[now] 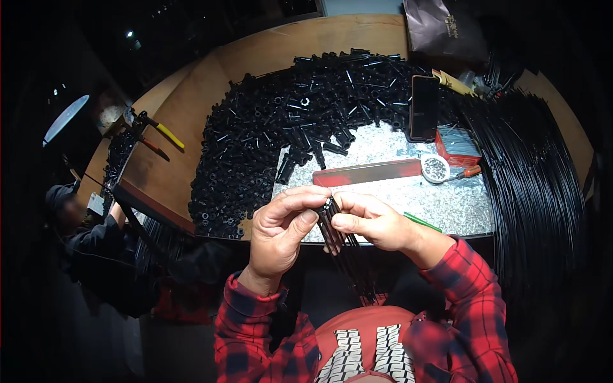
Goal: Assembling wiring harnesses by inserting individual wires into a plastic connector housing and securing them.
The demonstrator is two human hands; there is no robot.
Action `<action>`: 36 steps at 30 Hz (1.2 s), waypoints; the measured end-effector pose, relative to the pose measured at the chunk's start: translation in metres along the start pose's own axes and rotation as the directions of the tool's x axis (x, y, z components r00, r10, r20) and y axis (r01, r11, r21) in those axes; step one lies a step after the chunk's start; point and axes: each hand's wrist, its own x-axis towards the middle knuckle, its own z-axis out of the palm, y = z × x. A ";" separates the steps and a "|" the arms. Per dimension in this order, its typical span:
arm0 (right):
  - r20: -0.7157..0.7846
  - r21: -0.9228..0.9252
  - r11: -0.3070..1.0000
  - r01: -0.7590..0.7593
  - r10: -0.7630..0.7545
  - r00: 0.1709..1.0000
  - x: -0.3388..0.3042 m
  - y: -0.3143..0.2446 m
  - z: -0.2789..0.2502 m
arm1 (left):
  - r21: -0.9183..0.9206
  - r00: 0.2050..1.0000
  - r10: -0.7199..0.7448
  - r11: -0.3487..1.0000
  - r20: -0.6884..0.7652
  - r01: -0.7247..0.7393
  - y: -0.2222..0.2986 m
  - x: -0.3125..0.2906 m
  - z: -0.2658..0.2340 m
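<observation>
In front of my body, my left hand [279, 233] and my right hand [377, 223] meet at the top end of a bundle of thin black rods [353, 260]. The fingers of both hands close round its upper end, where a small shiny metal piece shows. Downward, the rods hang toward my lap. Just beyond my hands lies a worn red and dark bar [367, 173]. At the bar's right end is a white round dish [435, 169] of small metal parts. A green pen-like stick [422, 221] rests near my right wrist.
A large heap of black tubular parts [274, 121] fills the wooden-walled bench [319, 35]. Long black rods [533, 179] lie at right, near a red box [456, 150], an orange-handled screwdriver [471, 171] and a phone [424, 107]. Yellow-handled pliers [165, 132] hang left. Another person [92, 223] works there.
</observation>
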 end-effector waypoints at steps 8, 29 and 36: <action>-0.068 -0.030 0.997 -0.067 0.065 0.996 -0.002 -0.002 0.000 | -0.047 0.996 -0.061 0.997 -0.068 0.058 0.002 0.002 0.008; 0.065 0.011 0.991 -0.131 0.130 0.989 -0.002 -0.007 -0.005 | -0.216 0.976 -0.066 0.970 0.207 0.112 -0.005 0.007 -0.008; 0.020 -0.003 0.985 -0.174 0.174 0.985 0.000 -0.005 -0.008 | -0.262 0.981 -0.103 0.954 0.167 0.145 -0.003 0.007 -0.002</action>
